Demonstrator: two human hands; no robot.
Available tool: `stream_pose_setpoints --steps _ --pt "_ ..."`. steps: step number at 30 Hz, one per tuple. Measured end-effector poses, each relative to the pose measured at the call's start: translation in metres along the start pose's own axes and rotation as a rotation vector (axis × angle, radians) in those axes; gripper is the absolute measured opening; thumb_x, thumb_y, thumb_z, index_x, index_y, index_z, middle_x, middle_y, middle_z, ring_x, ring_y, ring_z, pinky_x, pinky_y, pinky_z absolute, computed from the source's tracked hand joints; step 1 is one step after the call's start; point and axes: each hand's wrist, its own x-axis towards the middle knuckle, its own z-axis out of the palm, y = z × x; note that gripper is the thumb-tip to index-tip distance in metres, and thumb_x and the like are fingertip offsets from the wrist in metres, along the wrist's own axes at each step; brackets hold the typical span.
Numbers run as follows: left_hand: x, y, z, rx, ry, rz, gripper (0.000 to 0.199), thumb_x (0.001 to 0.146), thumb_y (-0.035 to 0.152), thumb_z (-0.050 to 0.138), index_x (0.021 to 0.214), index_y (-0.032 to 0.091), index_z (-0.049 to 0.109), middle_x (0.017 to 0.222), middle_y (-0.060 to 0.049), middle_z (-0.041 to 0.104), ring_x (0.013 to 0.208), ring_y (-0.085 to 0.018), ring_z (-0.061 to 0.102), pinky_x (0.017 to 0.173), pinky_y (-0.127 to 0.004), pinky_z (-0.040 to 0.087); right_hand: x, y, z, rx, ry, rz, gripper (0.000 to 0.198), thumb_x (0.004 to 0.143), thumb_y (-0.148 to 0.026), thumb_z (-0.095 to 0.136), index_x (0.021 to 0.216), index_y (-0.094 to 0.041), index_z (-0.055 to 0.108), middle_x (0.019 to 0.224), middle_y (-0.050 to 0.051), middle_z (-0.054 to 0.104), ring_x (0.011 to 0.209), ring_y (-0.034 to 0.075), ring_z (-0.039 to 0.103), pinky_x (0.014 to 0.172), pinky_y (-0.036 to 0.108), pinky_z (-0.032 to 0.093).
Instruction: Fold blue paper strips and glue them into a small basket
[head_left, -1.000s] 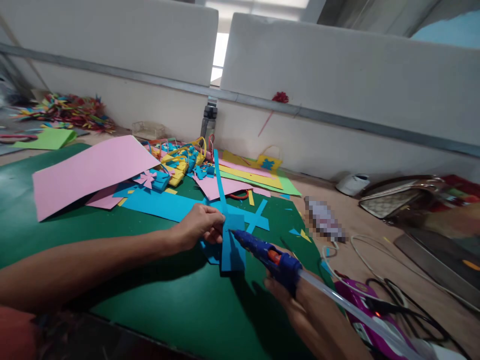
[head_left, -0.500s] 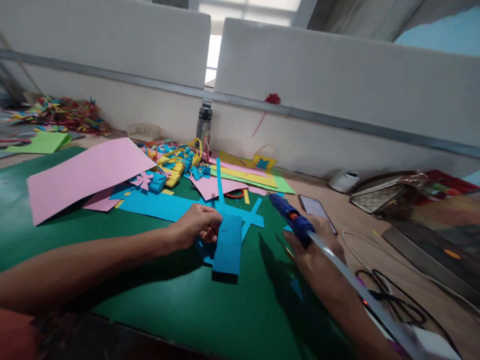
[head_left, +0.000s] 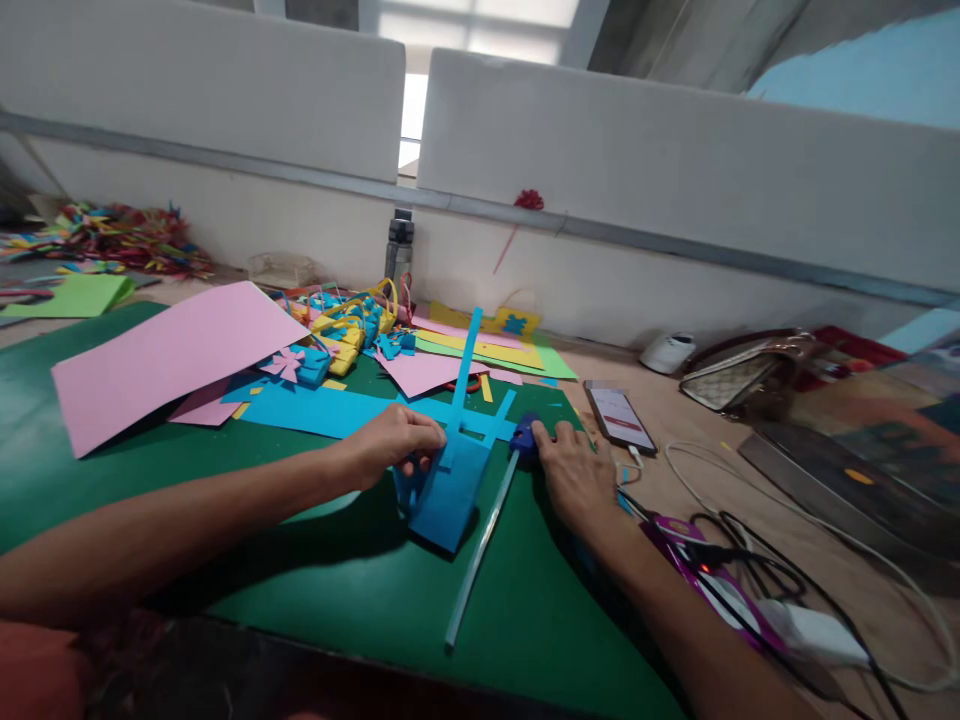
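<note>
My left hand point(head_left: 401, 440) is closed in a pinch on a small blue paper bag point(head_left: 452, 500), where a narrow upright blue strip point(head_left: 466, 365) joins its top. The bag is tilted above the green mat point(head_left: 337, 600). To its right, my right hand point(head_left: 577, 465) has its fingers on a dark blue glue gun point(head_left: 523, 440), low at the mat's right side. A long clear glue stick point(head_left: 484, 550) sticks out of the gun toward me. Part of the gun is hidden by my fingers. Behind the bag lies a wide blue paper strip point(head_left: 315, 410).
Pink sheets point(head_left: 172, 350) lie at left, near finished yellow and blue paper bags point(head_left: 345, 335). Coloured sheets point(head_left: 517, 350) and red-handled scissors point(head_left: 469, 382) are farther back. At right are a phone point(head_left: 621, 415), cables point(head_left: 742, 570), a purple power strip point(head_left: 675, 530) and a handbag point(head_left: 742, 370).
My right hand has lowered the glue gun onto the mat and turned it, so its glue stick now points toward me. The blue bag has tilted, its strip leaning right.
</note>
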Motion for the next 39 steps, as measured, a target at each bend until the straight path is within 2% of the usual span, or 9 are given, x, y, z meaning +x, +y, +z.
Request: stream_pose_setpoints --steps 4,7,10,13,20,27,30,34,39 --pt "-0.002 0.001 0.004 -0.021 0.023 -0.003 0.011 0.057 0.024 0.058 0.053 0.014 0.055 0.049 0.003 0.049 0.048 -0.008 0.046 0.042 -0.016 0.039 -0.004 0.004 -0.016 0.145 0.065 -0.037 0.037 0.083 -0.006 0.042 0.114 -0.017 0.056 0.102 0.013 0.063 0.094 0.028 0.057 0.081 0.041 0.036" --pt "-0.004 0.001 0.01 -0.014 0.022 0.003 0.011 0.057 0.024 0.06 0.055 0.014 0.056 0.051 0.003 0.049 0.049 -0.008 0.046 0.044 -0.017 0.041 -0.006 0.001 -0.035 0.726 0.142 -0.08 0.027 0.085 -0.021 0.047 0.109 -0.017 0.059 0.106 0.011 0.063 0.097 0.025 0.057 0.082 0.038 0.04" --pt "-0.007 0.0 0.016 0.019 0.009 0.02 0.012 0.058 0.025 0.059 0.056 0.014 0.057 0.05 0.003 0.048 0.049 -0.008 0.045 0.045 -0.017 0.041 -0.005 -0.01 -0.05 1.335 -0.007 -0.103 0.024 0.083 -0.037 0.049 0.09 -0.018 0.063 0.084 0.005 0.066 0.079 0.019 0.059 0.068 0.031 0.044" --pt "-0.008 0.0 0.021 0.041 -0.008 0.034 0.013 0.059 0.026 0.058 0.054 0.014 0.056 0.049 0.004 0.046 0.047 -0.007 0.043 0.045 -0.018 0.038 -0.001 -0.023 -0.054 1.63 -0.089 -0.02 0.03 0.073 -0.048 0.06 0.07 -0.018 0.06 0.061 -0.002 0.054 0.057 0.012 0.048 0.053 0.025 0.037" --pt "-0.009 -0.004 0.023 0.047 -0.069 0.069 0.019 0.061 0.029 0.061 0.052 0.014 0.054 0.047 0.005 0.043 0.045 -0.006 0.037 0.045 -0.018 0.032 -0.003 -0.033 -0.055 1.726 -0.151 0.0 0.032 0.066 -0.045 0.065 0.056 -0.018 0.049 0.055 -0.005 0.044 0.053 0.009 0.037 0.048 0.023 0.028" --pt "-0.009 -0.01 0.023 -0.265 -0.19 -0.041 0.036 0.066 0.046 0.069 0.069 0.012 0.057 0.061 0.001 0.054 0.05 -0.006 0.048 0.05 -0.019 0.039 -0.009 -0.038 -0.053 1.779 -0.091 0.116 0.026 0.072 -0.04 0.06 0.061 -0.017 0.054 0.057 -0.004 0.047 0.054 0.01 0.04 0.05 0.023 0.034" --pt "-0.008 -0.016 0.021 -0.303 -0.247 -0.018 0.04 0.06 0.036 0.078 0.088 0.014 0.061 0.068 0.001 0.058 0.054 -0.007 0.052 0.054 -0.019 0.041 -0.009 -0.038 -0.048 1.891 -0.04 0.203 0.029 0.07 -0.044 0.063 0.066 -0.017 0.055 0.057 -0.004 0.05 0.052 0.01 0.041 0.048 0.023 0.035" --pt "-0.01 -0.024 0.023 -0.304 -0.295 -0.011 0.07 0.051 0.015 0.08 0.116 0.017 0.054 0.079 -0.002 0.063 0.067 -0.012 0.058 0.061 -0.023 0.043 -0.008 -0.039 -0.045 2.067 0.062 0.304 0.029 0.068 -0.044 0.067 0.067 -0.018 0.053 0.058 -0.004 0.05 0.05 0.009 0.042 0.048 0.023 0.038" --pt "-0.012 -0.026 0.029 -0.218 -0.18 -0.072 0.078 0.053 0.008 0.075 0.125 0.016 0.048 0.073 0.0 0.062 0.055 -0.008 0.051 0.051 -0.019 0.035 -0.008 -0.039 -0.052 2.245 0.148 0.384 0.024 0.069 -0.038 0.067 0.065 -0.02 0.051 0.057 -0.005 0.051 0.054 0.01 0.05 0.056 0.026 0.044"
